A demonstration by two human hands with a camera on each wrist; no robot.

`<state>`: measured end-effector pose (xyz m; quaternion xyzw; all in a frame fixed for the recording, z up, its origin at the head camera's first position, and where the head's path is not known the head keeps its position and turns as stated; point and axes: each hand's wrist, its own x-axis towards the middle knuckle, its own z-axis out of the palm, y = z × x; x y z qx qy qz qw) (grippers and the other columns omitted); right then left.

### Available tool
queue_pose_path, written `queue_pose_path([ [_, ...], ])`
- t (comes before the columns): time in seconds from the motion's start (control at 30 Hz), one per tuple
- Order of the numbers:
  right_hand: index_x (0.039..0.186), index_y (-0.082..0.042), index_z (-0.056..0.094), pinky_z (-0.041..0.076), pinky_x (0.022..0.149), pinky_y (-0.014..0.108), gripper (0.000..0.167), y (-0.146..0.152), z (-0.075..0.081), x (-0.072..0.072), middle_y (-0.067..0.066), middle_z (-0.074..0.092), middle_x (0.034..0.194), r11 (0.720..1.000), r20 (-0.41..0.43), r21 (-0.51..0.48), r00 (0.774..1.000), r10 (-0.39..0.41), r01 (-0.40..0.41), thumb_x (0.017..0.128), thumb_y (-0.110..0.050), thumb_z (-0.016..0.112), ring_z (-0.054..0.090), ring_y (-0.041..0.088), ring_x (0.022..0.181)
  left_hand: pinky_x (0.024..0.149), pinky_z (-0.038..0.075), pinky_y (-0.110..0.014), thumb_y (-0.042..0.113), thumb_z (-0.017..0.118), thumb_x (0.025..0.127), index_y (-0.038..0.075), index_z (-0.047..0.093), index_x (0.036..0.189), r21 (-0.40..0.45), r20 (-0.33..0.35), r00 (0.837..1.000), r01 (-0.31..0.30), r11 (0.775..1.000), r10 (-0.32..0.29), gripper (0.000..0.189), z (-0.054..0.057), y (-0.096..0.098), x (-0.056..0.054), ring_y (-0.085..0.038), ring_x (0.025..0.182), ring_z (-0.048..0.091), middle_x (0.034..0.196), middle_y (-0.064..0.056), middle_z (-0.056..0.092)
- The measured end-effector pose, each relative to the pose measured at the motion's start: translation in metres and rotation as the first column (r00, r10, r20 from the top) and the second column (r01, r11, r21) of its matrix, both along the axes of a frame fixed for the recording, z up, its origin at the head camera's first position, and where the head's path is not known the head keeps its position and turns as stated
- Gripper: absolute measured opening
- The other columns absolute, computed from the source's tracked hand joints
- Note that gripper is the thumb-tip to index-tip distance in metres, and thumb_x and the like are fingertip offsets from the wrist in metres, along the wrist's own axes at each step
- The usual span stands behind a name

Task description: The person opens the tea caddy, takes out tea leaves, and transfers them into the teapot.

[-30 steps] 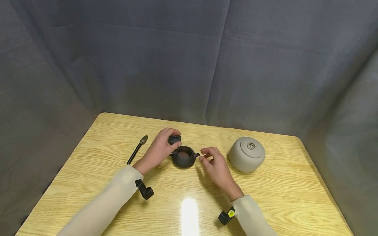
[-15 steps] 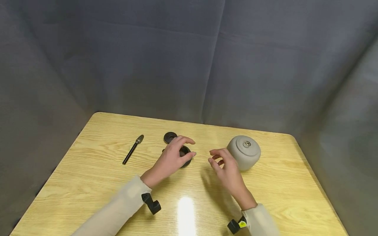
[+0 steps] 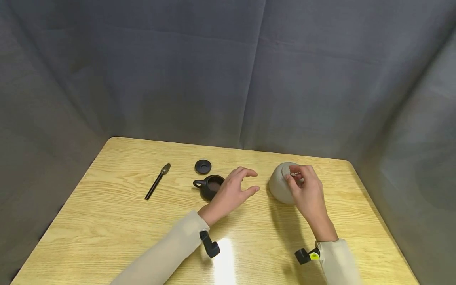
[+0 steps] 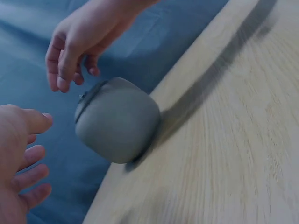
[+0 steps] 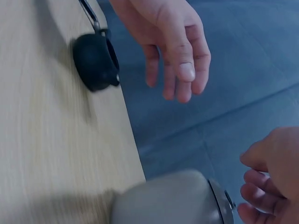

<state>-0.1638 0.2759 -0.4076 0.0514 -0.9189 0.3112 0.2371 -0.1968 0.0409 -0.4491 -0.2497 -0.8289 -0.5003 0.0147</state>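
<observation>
My left hand (image 3: 231, 192) hovers past the dark teapot (image 3: 208, 188), thumb and fingers spread with nothing between them. The teapot has no lid on, and the hand hides its spout side in the head view. Its round black lid (image 3: 203, 166) lies on the table just behind it. Over the top of a grey lidded jar (image 3: 278, 188), my right hand (image 3: 310, 194) has loosely bent fingers near the jar's metal ring. In the left wrist view a gap shows between that hand (image 4: 84, 39) and the jar (image 4: 119, 123).
To the left lies a spoon-like tool (image 3: 156, 184) with a black handle and a metal head. Everything stands on a wooden table (image 3: 107, 221) with grey curtains (image 3: 178, 79) behind and at the sides. Each wrist carries a small black camera (image 3: 210, 243).
My left hand has let go of the teapot lid, leaving it on the table, and has moved right across the teapot. My right hand has moved right from the spout to the jar's top.
</observation>
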Motion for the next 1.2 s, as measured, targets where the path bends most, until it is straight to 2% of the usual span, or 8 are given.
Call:
queue_pose_path([
  [0.2,0.124,0.000,0.073,0.043,0.069,0.029,0.026,0.015,0.002,-0.010,0.018,0.065,0.112,0.994,0.056,0.082,0.996,-0.074,0.069,0.101,-0.012,0.074,0.058,0.024,0.082,0.111,0.053,-0.043,0.030,0.075,0.102,0.014,0.064,0.141,-0.009,0.005,1.000,0.003,1.000,-0.003,0.044,-0.005,0.028,-0.008,-0.022,0.134,0.061,0.140,-0.003,0.066],
  [0.37,0.127,0.001,0.072,0.042,0.069,0.032,0.031,0.022,0.001,-0.017,0.019,0.062,0.113,0.988,0.115,0.139,0.990,-0.081,0.064,0.103,-0.018,0.072,0.056,0.026,0.083,0.116,0.051,-0.042,0.034,0.077,0.100,0.014,0.059,0.147,-0.026,0.024,1.000,0.008,1.000,-0.007,0.054,-0.006,0.049,-0.014,-0.023,0.140,0.057,0.147,-0.004,0.062],
  [0.6,0.122,0.000,0.074,0.042,0.067,0.032,0.026,0.026,0.000,-0.021,0.018,0.062,0.108,0.987,0.149,0.158,0.987,-0.060,0.036,0.104,-0.019,0.070,0.055,0.026,0.081,0.121,0.047,-0.046,0.042,0.078,0.099,0.014,0.047,0.159,-0.060,0.051,0.998,0.035,0.998,-0.032,0.073,-0.010,0.075,-0.021,-0.026,0.151,0.047,0.162,-0.005,0.048],
  [0.73,0.119,-0.001,0.073,0.042,0.065,0.031,0.024,0.028,0.000,-0.022,0.017,0.061,0.107,0.984,0.159,0.176,0.986,-0.044,0.015,0.105,-0.020,0.070,0.053,0.024,0.079,0.123,0.044,-0.047,0.047,0.078,0.097,0.014,0.041,0.163,-0.109,0.046,0.998,0.045,0.993,-0.040,0.083,-0.009,0.088,-0.025,-0.027,0.152,0.045,0.168,-0.005,0.042],
  [0.9,0.116,0.000,0.072,0.045,0.066,0.033,0.024,0.028,0.001,-0.023,0.018,0.059,0.108,0.978,0.156,0.209,0.988,-0.011,-0.022,0.105,-0.021,0.071,0.055,0.023,0.077,0.124,0.041,-0.050,0.054,0.079,0.094,0.014,0.038,0.166,-0.168,0.020,1.000,0.009,0.986,-0.006,0.092,-0.009,0.099,-0.027,-0.028,0.151,0.045,0.169,-0.005,0.040],
  [1.1,0.110,0.000,0.071,0.052,0.069,0.042,0.020,0.029,0.002,-0.024,0.018,0.059,0.107,0.970,0.133,0.239,0.991,0.009,-0.040,0.105,-0.019,0.070,0.059,0.026,0.078,0.123,0.042,-0.049,0.054,0.080,0.093,0.012,0.040,0.164,-0.173,0.004,1.000,-0.018,0.985,0.019,0.092,-0.009,0.106,-0.027,-0.028,0.148,0.048,0.168,-0.008,0.041],
  [1.2,0.106,0.000,0.071,0.056,0.068,0.047,0.015,0.029,0.003,-0.023,0.018,0.060,0.105,0.958,0.091,0.284,0.996,0.013,-0.038,0.105,-0.015,0.069,0.062,0.026,0.076,0.123,0.042,-0.048,0.053,0.080,0.093,0.012,0.040,0.164,-0.162,0.004,1.000,-0.018,0.987,0.019,0.091,-0.010,0.108,-0.027,-0.028,0.147,0.048,0.167,-0.007,0.041],
])
